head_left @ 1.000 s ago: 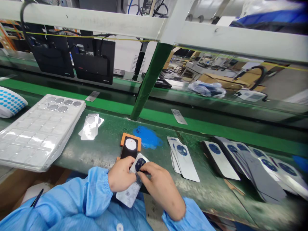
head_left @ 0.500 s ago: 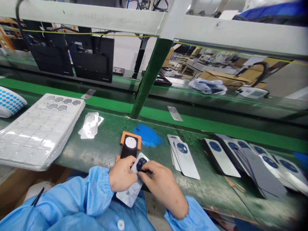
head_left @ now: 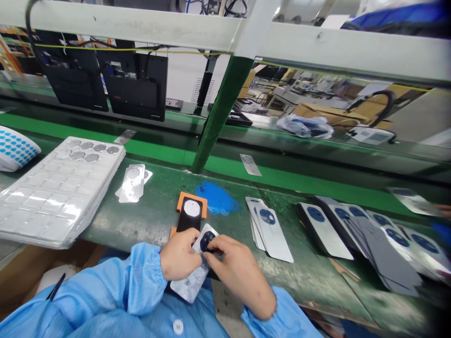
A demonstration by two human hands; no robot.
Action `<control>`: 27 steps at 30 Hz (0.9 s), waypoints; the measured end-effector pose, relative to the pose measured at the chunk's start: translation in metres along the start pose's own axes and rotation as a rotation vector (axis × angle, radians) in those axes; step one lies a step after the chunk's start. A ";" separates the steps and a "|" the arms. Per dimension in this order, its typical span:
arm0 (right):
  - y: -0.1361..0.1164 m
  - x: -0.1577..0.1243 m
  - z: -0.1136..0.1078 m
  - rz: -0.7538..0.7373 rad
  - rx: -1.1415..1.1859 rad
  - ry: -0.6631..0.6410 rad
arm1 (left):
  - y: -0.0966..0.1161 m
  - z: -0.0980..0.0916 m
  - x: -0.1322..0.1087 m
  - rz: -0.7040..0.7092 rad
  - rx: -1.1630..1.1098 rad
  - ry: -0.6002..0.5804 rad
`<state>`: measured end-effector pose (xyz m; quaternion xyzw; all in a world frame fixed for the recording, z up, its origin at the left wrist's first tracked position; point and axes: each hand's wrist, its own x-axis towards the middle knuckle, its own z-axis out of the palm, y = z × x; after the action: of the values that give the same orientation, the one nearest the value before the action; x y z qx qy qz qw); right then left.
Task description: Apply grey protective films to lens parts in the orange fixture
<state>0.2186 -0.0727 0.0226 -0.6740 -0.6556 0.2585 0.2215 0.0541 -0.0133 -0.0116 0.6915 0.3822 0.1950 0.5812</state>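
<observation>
A silver phone back cover (head_left: 190, 284) with a dark round camera area is held tilted over the front edge of the bench. My left hand (head_left: 180, 256) is closed around its left side, thumb lying across the face. My right hand (head_left: 234, 265) pinches at the right edge beside the camera area; whether a small part is also between those fingertips is hidden. Just beyond my left hand lies a black plate with a white disc (head_left: 193, 208), set in an orange fixture (head_left: 181, 199). Several more back covers (head_left: 273, 230) lie stacked to the right of my hands.
At the left stands a stack of clear plastic trays (head_left: 70, 188) with round silver parts, beside thin silver sheets (head_left: 132, 188). Rows of back covers (head_left: 327, 234) fill the right. Behind runs a green belt (head_left: 169, 156) carrying loose pieces. A green post (head_left: 220, 117) rises behind the bench.
The pieces on the green belt have shifted left. Another silver panel has appeared at the far right, with part of someone's hand at the frame edge. My hands have barely moved.
</observation>
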 end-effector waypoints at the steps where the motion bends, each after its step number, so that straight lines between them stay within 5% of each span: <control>1: 0.001 0.000 0.001 0.002 -0.008 -0.007 | -0.001 0.001 0.000 0.000 -0.002 0.000; 8: 0.010 -0.002 0.011 -0.082 -0.077 0.043 | -0.001 0.000 -0.001 -0.001 0.000 0.009; 15: 0.003 -0.017 0.028 -0.279 -0.335 0.308 | 0.009 -0.005 0.001 0.009 0.093 0.062; 22: 0.002 -0.019 0.040 -0.245 -0.519 0.253 | 0.006 -0.002 0.003 -0.002 0.111 0.075; 27: -0.004 -0.011 0.037 -0.216 -0.400 0.265 | 0.007 -0.005 0.003 0.005 0.120 0.084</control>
<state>0.1916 -0.0845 -0.0023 -0.6586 -0.7270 0.0081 0.1940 0.0546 -0.0085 -0.0046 0.7174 0.4154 0.2018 0.5216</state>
